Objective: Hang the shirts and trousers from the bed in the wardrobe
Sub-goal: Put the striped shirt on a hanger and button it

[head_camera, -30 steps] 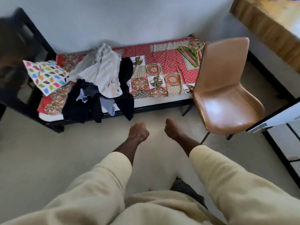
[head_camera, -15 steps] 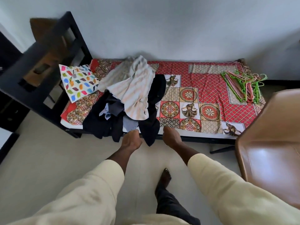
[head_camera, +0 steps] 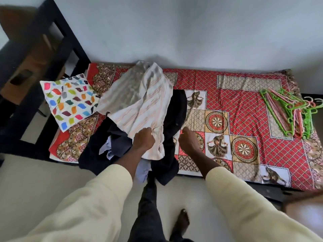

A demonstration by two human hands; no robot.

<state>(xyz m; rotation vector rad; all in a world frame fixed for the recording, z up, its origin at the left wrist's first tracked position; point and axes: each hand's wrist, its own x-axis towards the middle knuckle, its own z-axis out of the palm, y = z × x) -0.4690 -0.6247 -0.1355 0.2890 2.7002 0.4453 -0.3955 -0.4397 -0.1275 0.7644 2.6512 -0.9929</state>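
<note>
A heap of clothes lies on the left half of the bed [head_camera: 244,84]. On top is a pale striped shirt [head_camera: 139,105]; under it are dark trousers [head_camera: 176,109] and a light blue garment [head_camera: 108,149] hanging over the bed's front edge. My left hand [head_camera: 143,140] grips the striped shirt's lower edge, where the cloth bunches. My right hand [head_camera: 189,141] is curled into a fist just right of the dark trousers, over the sheet, holding nothing that I can see. A bundle of green and pink hangers [head_camera: 290,112] lies at the bed's right end.
A pillow with coloured patches [head_camera: 70,102] sits at the bed's left end beside a black frame [head_camera: 52,32]. A brown chair's edge [head_camera: 304,198] shows at the lower right. My bare foot [head_camera: 181,222] stands on the pale floor before the bed. The wardrobe is out of view.
I have stepped up to the bed. Both hands moved forward from above the floor to the clothes heap, and my left hand took hold of the striped shirt.
</note>
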